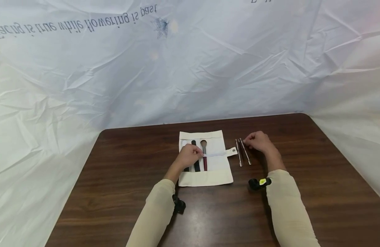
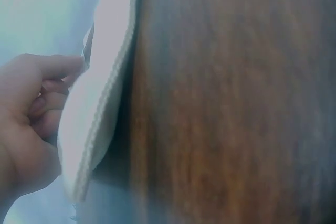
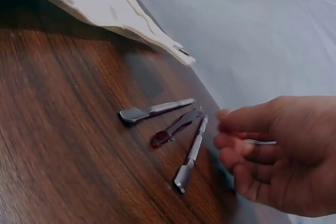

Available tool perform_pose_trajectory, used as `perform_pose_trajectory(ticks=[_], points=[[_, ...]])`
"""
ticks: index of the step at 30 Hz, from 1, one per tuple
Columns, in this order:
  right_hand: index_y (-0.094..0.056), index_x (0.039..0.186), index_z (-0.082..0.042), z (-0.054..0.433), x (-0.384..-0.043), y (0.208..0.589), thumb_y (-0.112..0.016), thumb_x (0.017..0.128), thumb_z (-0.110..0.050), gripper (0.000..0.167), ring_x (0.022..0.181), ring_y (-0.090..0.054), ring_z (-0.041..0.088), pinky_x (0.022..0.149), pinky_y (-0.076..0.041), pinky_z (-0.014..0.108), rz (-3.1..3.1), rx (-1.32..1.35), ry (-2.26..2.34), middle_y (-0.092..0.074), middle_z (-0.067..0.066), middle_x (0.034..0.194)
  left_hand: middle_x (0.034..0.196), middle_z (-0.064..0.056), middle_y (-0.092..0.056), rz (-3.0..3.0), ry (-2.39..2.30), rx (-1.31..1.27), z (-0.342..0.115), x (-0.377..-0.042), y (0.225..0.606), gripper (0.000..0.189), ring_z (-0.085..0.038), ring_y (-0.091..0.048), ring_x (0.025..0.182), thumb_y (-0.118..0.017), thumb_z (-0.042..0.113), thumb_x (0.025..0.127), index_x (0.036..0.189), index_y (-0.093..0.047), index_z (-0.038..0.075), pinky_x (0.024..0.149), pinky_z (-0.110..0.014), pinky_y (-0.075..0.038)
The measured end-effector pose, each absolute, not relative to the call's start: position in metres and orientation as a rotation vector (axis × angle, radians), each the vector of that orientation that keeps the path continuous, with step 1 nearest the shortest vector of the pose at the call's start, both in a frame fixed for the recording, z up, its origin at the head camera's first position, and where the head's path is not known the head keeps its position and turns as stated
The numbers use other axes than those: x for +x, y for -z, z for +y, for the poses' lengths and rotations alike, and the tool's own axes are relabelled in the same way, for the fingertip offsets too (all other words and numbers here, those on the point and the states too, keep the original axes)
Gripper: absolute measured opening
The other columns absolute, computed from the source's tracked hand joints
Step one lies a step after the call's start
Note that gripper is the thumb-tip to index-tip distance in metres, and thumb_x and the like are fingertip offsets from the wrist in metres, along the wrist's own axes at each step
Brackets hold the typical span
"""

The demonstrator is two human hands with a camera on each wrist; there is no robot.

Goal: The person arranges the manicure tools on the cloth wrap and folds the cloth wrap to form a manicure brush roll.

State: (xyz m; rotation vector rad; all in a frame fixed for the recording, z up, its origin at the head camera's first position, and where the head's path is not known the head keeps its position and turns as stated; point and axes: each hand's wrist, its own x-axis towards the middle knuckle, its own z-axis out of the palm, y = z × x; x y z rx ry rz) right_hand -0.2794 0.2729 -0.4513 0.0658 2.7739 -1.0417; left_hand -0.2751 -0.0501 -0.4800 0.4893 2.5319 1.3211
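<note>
A cream fabric roll pouch (image 1: pixel 205 178) lies unfolded on the table. In it, a makeup brush (image 1: pixel 205 164) with a red handle and a black flat stick (image 1: pixel 197 167) lie under a white elastic band (image 1: pixel 216 154). My left hand (image 1: pixel 188 156) reaches over the pouch and pinches the band beside the brush; in the left wrist view the pouch edge hides its fingertips. Two metal cuticle pushers (image 3: pixel 194 148) lie right of the pouch, a dark, red-ended slim item (image 3: pixel 160 139) between them. Just off their far ends, my right hand (image 3: pixel 283 156) has loosely bent fingers, holding nothing.
A snap tab (image 1: pixel 232 151) sticks out from the pouch's right side towards the pushers. The brown wooden table (image 1: pixel 115 192) ends at a white sheet (image 1: pixel 190 85) hung behind it.
</note>
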Motion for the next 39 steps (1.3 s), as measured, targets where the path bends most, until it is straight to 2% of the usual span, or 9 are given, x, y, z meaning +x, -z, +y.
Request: perform_pose_trajectory(ticks=[5, 9, 12, 16, 20, 25, 32, 37, 39], points=[[-0.075, 0.103, 0.003, 0.269, -0.283, 0.451, -0.062, 0.098, -0.020, 0.027, 0.079, -0.066, 0.020, 0.069, -0.049, 0.031, 2.772, 0.039, 0.926, -0.073, 0.017, 0.098, 0.052, 0.007, -0.041, 2.540, -1.324, 0.581, -0.044, -0.276, 0.479, 0.020, -0.008, -0.033, 0.049, -0.061, 0.012, 0.099, 0.106, -0.077, 0.001, 0.055, -0.023, -0.037], [-0.075, 0.097, 0.003, 0.267, -0.286, 0.450, -0.062, 0.098, -0.017, 0.024, 0.081, -0.066, 0.021, 0.071, -0.050, 0.033, 2.759, 0.070, 0.876, -0.073, 0.021, 0.104, 0.054, 0.006, -0.044, 2.585, -1.224, 0.655, -0.034, -0.275, 0.475, 0.021, -0.008, -0.038, 0.051, -0.061, 0.013, 0.099, 0.106, -0.077, 0.001, 0.057, -0.021, -0.040], [-0.075, 0.096, 0.003, 0.265, -0.287, 0.448, -0.060, 0.099, -0.015, 0.024, 0.079, -0.066, 0.021, 0.070, -0.050, 0.032, 2.749, 0.088, 0.851, -0.073, 0.021, 0.104, 0.056, 0.000, -0.052, 2.607, -1.156, 0.678, -0.026, -0.274, 0.472, 0.021, -0.009, -0.039, 0.051, -0.062, 0.013, 0.099, 0.107, -0.077, 0.001, 0.057, -0.021, -0.040], [-0.074, 0.088, 0.004, 0.261, -0.286, 0.446, -0.059, 0.100, -0.015, 0.027, 0.070, -0.062, 0.020, 0.065, -0.047, 0.031, 2.744, 0.106, 0.845, -0.072, 0.015, 0.084, 0.081, -0.008, -0.072, 2.658, -1.031, 0.649, -0.016, -0.272, 0.472, 0.021, -0.009, -0.049, 0.059, -0.063, 0.017, 0.099, 0.108, -0.078, 0.005, 0.060, -0.023, -0.043], [-0.068, 0.072, -0.001, 0.256, -0.285, 0.446, -0.061, 0.100, -0.020, 0.034, 0.061, -0.055, 0.018, 0.060, -0.043, 0.031, 2.738, 0.156, 0.835, -0.062, 0.003, 0.061, 0.103, -0.008, -0.076, 2.706, -0.951, 0.577, -0.010, -0.270, 0.473, 0.020, -0.012, -0.060, 0.071, -0.063, 0.020, 0.100, 0.105, -0.078, 0.008, 0.066, -0.026, -0.048], [-0.058, 0.059, -0.010, 0.252, -0.287, 0.447, -0.063, 0.099, -0.023, 0.043, 0.054, -0.048, 0.016, 0.056, -0.040, 0.031, 2.744, 0.214, 0.814, -0.048, -0.003, 0.050, 0.097, -0.008, -0.077, 2.728, -0.966, 0.577, -0.010, -0.270, 0.476, 0.019, -0.014, -0.063, 0.071, -0.061, 0.017, 0.100, 0.103, -0.078, 0.008, 0.065, -0.027, -0.049], [-0.065, 0.069, -0.005, 0.252, -0.288, 0.444, -0.056, 0.102, -0.016, 0.036, 0.060, -0.050, 0.016, 0.059, -0.042, 0.030, 2.746, 0.186, 0.804, -0.064, 0.005, 0.073, 0.064, 0.000, -0.061, 2.692, -1.077, 0.612, -0.016, -0.272, 0.481, 0.016, -0.009, -0.048, 0.056, -0.063, 0.016, 0.098, 0.097, -0.078, 0.008, 0.057, -0.022, -0.042], [-0.047, 0.060, -0.014, 0.254, -0.286, 0.444, -0.049, 0.103, -0.016, 0.044, 0.053, -0.039, 0.013, 0.056, -0.038, 0.030, 2.712, 0.191, 0.813, -0.045, -0.002, 0.056, 0.056, 0.006, -0.049, 2.662, -1.111, 0.625, -0.016, -0.274, 0.482, 0.017, -0.008, -0.043, 0.052, -0.064, 0.017, 0.099, 0.098, -0.078, 0.008, 0.055, -0.020, -0.039], [-0.045, 0.058, -0.015, 0.254, -0.285, 0.444, -0.048, 0.103, -0.015, 0.045, 0.053, -0.038, 0.013, 0.056, -0.037, 0.030, 2.732, 0.179, 0.832, -0.050, 0.000, 0.060, 0.057, 0.007, -0.049, 2.664, -1.105, 0.622, -0.016, -0.274, 0.483, 0.017, -0.007, -0.043, 0.052, -0.063, 0.017, 0.099, 0.098, -0.078, 0.008, 0.055, -0.020, -0.038]])
